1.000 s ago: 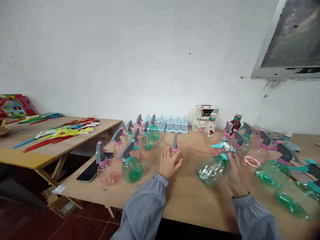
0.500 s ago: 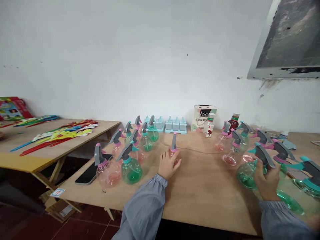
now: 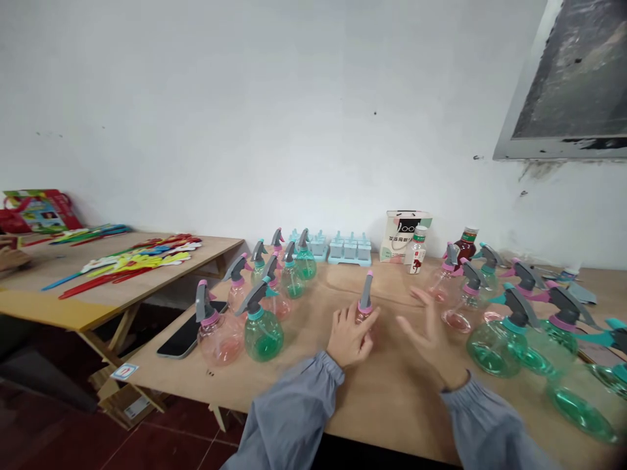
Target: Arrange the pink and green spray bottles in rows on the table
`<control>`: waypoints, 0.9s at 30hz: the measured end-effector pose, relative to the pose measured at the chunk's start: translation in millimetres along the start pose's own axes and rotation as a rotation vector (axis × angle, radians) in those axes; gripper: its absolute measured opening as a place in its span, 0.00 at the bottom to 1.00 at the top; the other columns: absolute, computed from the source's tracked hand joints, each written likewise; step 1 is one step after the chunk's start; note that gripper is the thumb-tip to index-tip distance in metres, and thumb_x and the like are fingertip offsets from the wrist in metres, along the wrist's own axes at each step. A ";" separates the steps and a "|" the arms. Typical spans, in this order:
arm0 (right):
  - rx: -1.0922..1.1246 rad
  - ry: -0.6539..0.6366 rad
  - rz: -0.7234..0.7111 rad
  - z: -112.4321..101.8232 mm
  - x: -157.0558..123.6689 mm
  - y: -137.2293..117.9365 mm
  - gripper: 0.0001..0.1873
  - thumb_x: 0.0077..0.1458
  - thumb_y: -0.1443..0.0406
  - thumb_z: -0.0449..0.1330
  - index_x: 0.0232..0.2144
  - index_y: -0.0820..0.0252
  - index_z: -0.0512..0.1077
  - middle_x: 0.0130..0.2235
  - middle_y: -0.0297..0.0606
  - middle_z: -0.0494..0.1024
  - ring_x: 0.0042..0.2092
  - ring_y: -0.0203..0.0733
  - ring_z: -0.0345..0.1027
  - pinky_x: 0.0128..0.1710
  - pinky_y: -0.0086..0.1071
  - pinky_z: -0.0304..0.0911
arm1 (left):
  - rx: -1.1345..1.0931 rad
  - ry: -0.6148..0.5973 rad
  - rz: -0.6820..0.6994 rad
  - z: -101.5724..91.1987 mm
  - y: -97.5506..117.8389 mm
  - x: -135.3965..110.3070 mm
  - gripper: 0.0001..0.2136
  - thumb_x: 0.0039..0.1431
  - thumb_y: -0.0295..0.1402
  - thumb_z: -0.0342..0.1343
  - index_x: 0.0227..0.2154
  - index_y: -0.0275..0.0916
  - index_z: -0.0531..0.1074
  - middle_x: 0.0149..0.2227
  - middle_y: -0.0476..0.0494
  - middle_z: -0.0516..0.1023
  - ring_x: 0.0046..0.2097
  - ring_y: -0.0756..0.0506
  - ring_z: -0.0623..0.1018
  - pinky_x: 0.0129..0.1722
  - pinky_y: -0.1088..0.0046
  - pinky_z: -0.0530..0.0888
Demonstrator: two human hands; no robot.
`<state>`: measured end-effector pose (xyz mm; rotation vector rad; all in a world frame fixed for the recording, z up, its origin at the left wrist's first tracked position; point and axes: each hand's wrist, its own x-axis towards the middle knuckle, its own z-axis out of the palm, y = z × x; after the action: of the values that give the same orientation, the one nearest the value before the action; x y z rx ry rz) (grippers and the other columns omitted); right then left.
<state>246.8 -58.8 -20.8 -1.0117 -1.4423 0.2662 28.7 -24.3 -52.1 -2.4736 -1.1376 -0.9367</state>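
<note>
In the middle of the table a spray bottle with a pink collar and grey head (image 3: 366,295) stands upright. My left hand (image 3: 350,333) is closed round its body, hiding most of it. To the right, my right hand (image 3: 431,333) hovers with fingers apart and nothing in it. Just beyond that hand stand a clear green spray bottle (image 3: 494,346) and a pink one (image 3: 458,316), among several others. Left of my left hand is another group, with a green spray bottle (image 3: 264,336) and a pink spray bottle (image 3: 220,339) at its front.
A phone (image 3: 189,333) lies by the left group. At the back are light-blue ice-pop moulds (image 3: 349,249), a paper bag (image 3: 399,238), a white-labelled bottle (image 3: 416,251) and a dark red bottle (image 3: 467,245). Colourful gloves (image 3: 142,258) cover part of the left table, where another person's hand (image 3: 12,254) shows.
My right hand has left the green spray bottle on the right and moved left toward the middle. My left hand still holds the pink-collared bottle, now slightly further right in view.
</note>
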 end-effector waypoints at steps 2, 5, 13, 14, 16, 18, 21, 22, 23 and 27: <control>0.103 -0.142 0.045 36.7 13.4 -2.8 0.39 0.49 0.55 0.70 0.62 0.50 0.62 0.65 0.44 0.64 0.67 0.56 0.56 0.68 0.56 0.50 | 0.014 0.006 0.042 2.1 3.3 -0.7 0.26 0.59 0.34 0.52 0.62 0.51 0.68 0.61 0.33 0.68 0.53 0.35 0.72 0.48 0.56 0.66; 0.253 -0.223 0.113 67.3 29.4 5.3 0.41 0.48 0.54 0.71 0.61 0.50 0.62 0.65 0.45 0.65 0.67 0.54 0.58 0.67 0.54 0.52 | 0.007 0.010 0.100 8.7 4.9 -1.1 0.21 0.63 0.38 0.50 0.58 0.45 0.69 0.61 0.31 0.70 0.58 0.35 0.71 0.52 0.55 0.65; 0.318 -0.175 0.182 57.8 26.1 25.9 0.35 0.46 0.54 0.73 0.55 0.49 0.67 0.63 0.44 0.69 0.65 0.51 0.61 0.64 0.48 0.58 | -0.086 0.626 0.112 -15.7 -26.0 -20.1 0.15 0.57 0.34 0.54 0.48 0.43 0.64 0.53 0.35 0.76 0.55 0.40 0.77 0.56 0.55 0.67; 0.302 -0.207 0.196 56.5 24.3 27.8 0.36 0.45 0.53 0.72 0.55 0.48 0.67 0.64 0.44 0.68 0.66 0.51 0.60 0.64 0.49 0.59 | -0.035 0.803 -0.021 -28.1 -37.0 -27.5 0.17 0.57 0.34 0.55 0.49 0.43 0.63 0.50 0.37 0.76 0.52 0.40 0.77 0.54 0.55 0.68; 0.288 -0.248 0.224 55.6 22.2 31.5 0.39 0.44 0.52 0.73 0.57 0.48 0.66 0.65 0.44 0.68 0.67 0.53 0.58 0.64 0.50 0.59 | 0.087 0.998 -0.444 -53.3 -60.3 -44.4 0.20 0.60 0.35 0.53 0.53 0.39 0.60 0.52 0.34 0.73 0.54 0.38 0.75 0.57 0.52 0.67; 0.294 -0.237 0.246 55.8 22.8 34.5 0.40 0.42 0.51 0.73 0.56 0.48 0.67 0.64 0.44 0.69 0.67 0.54 0.59 0.64 0.52 0.58 | 0.165 1.002 -0.714 -71.7 -79.7 -61.0 0.25 0.61 0.42 0.54 0.57 0.36 0.57 0.56 0.31 0.69 0.59 0.36 0.71 0.60 0.49 0.65; 0.341 -0.154 0.284 53.4 27.5 35.7 0.36 0.39 0.48 0.74 0.50 0.51 0.72 0.60 0.45 0.73 0.64 0.56 0.64 0.63 0.53 0.60 | 0.202 0.794 -0.888 -75.2 -91.0 -77.3 0.33 0.59 0.49 0.56 0.60 0.33 0.57 0.56 0.29 0.70 0.60 0.32 0.70 0.59 0.47 0.66; 0.365 -0.133 0.309 51.5 29.5 34.8 0.34 0.38 0.47 0.74 0.47 0.52 0.74 0.58 0.46 0.76 0.62 0.57 0.66 0.62 0.53 0.61 | 0.212 0.717 -0.926 -70.6 -89.0 -79.0 0.32 0.59 0.49 0.55 0.59 0.32 0.59 0.53 0.29 0.72 0.58 0.31 0.71 0.57 0.47 0.67; 0.398 -0.124 0.347 49.3 31.2 33.2 0.32 0.37 0.46 0.73 0.44 0.53 0.75 0.54 0.46 0.79 0.60 0.58 0.69 0.61 0.53 0.63 | 0.222 0.637 -0.952 -64.3 -84.4 -78.2 0.30 0.60 0.49 0.53 0.58 0.31 0.61 0.51 0.29 0.74 0.56 0.31 0.72 0.55 0.47 0.67; 0.633 -0.228 0.445 41.4 33.8 20.3 0.32 0.45 0.36 0.61 0.40 0.54 0.78 0.45 0.48 0.82 0.55 0.60 0.73 0.54 0.53 0.68 | 0.255 0.314 -0.829 -38.5 -51.2 -50.0 0.22 0.60 0.48 0.55 0.49 0.35 0.69 0.46 0.32 0.76 0.50 0.32 0.75 0.48 0.53 0.69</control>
<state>224.2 -6.3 -19.3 -0.7731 -1.1897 1.1176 -51.3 -38.0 -57.1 -1.5528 -2.0407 -1.2112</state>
